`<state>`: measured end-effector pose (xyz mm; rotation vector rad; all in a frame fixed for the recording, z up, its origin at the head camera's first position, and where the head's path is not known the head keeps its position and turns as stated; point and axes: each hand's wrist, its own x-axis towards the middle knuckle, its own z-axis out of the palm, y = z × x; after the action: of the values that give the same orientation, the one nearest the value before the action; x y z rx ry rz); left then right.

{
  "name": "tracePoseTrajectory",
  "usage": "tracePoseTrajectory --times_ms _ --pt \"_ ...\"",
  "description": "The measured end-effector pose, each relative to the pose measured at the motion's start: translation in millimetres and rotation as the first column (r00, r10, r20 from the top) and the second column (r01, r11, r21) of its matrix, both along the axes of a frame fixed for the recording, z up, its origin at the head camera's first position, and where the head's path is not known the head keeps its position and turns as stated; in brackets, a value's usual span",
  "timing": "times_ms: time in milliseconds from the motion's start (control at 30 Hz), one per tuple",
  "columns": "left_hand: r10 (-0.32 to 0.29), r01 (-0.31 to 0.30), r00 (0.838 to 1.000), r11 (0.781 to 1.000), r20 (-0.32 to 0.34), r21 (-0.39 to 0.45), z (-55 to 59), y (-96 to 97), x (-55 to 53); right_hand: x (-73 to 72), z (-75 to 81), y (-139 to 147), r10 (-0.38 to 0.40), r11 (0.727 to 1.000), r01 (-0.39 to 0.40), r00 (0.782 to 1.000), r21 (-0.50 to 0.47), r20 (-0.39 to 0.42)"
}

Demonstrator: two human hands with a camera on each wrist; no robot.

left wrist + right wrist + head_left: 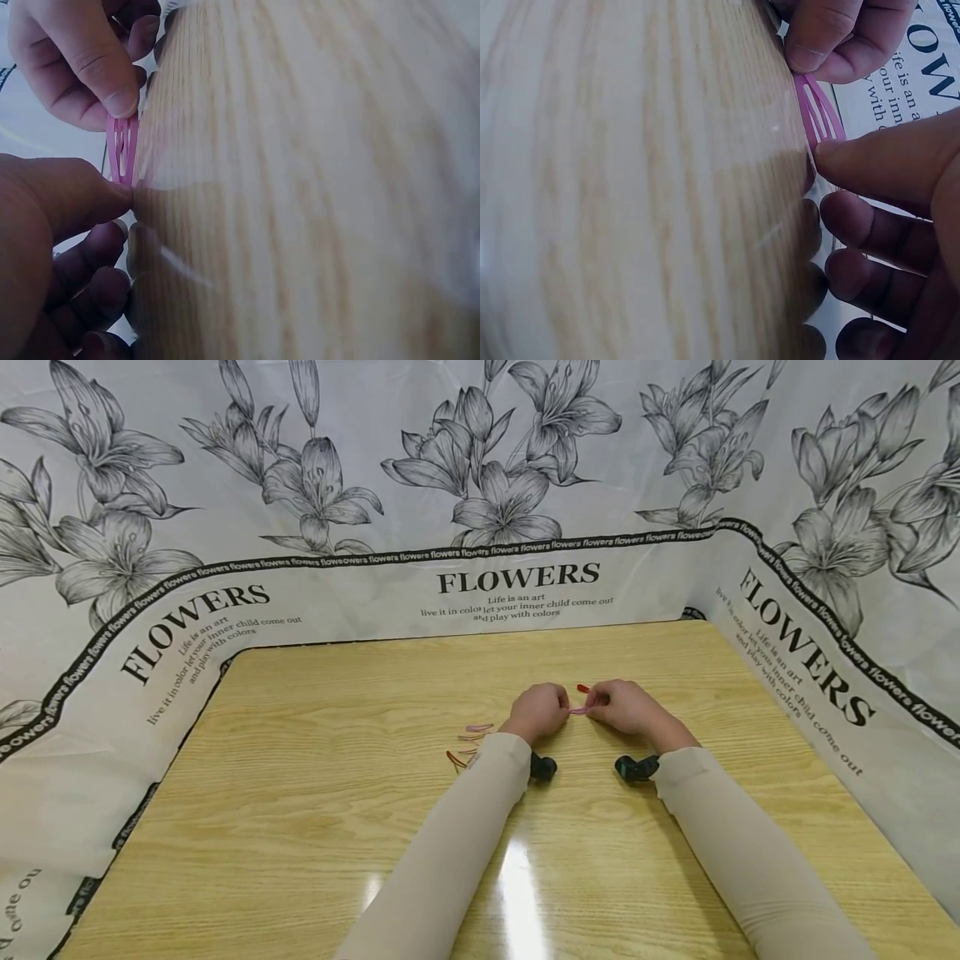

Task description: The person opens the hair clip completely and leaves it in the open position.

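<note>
A left hand (542, 710) and a right hand (628, 707), thumbs and fingers closed in a pinch, hold opposite ends of a pink hair clip (577, 711) over a wooden table (337, 793) — this one apparently unfinished. A red clip (582, 689) lies just beyond; other clips (478, 727) lie beside the left sleeve (442, 852), finished or waiting, impossible to tell. The pink piece looks slim — slotted lengthwise, its strips slightly spread.

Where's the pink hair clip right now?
In the head view, right of centre: the left hand and right hand pinch the pink hair clip between them, near a red piece.
</note>
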<state>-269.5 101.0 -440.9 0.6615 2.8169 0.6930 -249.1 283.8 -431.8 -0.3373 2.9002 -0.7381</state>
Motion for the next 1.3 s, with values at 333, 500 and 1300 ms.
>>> tracePoseTrajectory --times_ms 333,500,1300 --pt "0.023 -0.024 1.0 1.0 0.021 0.017 6.4 -3.5 5.0 2.3 -1.1 2 -0.002 1.0 0.002 1.0 0.003 -0.022" --pt "0.021 -0.022 1.0 0.999 0.016 0.025 3.7 -3.6 2.9 4.6 -0.4 4 -0.023 1.0 0.022 0.999 -0.021 -0.024" --pt "0.035 -0.041 0.998 0.99 0.046 0.136 0.1 -10.0 -2.4 8.2 5.5 -4 -0.095 0.995 0.092 0.993 -0.045 -0.067"
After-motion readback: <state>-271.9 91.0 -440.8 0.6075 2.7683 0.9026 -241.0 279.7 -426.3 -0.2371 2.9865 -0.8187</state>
